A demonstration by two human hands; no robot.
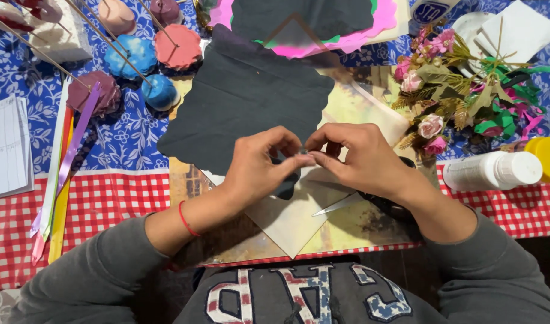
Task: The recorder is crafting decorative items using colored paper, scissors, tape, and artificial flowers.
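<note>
Fingers: the thumb and forefinger tips of both hands meet at the middle of the scene, pinched closed on a small dark piece [301, 151] held between them; most of it is hidden, so its exact shape cannot be told.
Left hand [260, 165]: comes in from the near left, fingers [285, 137] curled over the top, thumb pointing right toward the other hand.
Right hand [362, 157]: comes in from the near right, fingers [323, 135] arched and pressed tip to tip against the left ones.
Key relation: the small dark piece sits right at the meeting point, level between the two hands, neither hand nearer; its short visible edge runs left to right along the line of the two thumbs.
Below the grip: a dark scrap [287, 183] hangs or lies just under the left palm; whether it joins the pinched piece cannot be told.
Scissors [347, 203]: on the desk, near side of the right hand, blade tip pointing left, handles hidden under the right wrist.
Black sheet [245, 102]: wavy-edged, flat on the desk just beyond the hands, on the far left side of them.
Board [323, 228]: pale, stained work surface under both hands.
Glue bottle [491, 171]: white, lying on its side, well apart to the right.
Artificial flowers [443, 96]: far right, well apart.
Coloured strips [59, 174]: long axis running near to far, on the left.
</note>
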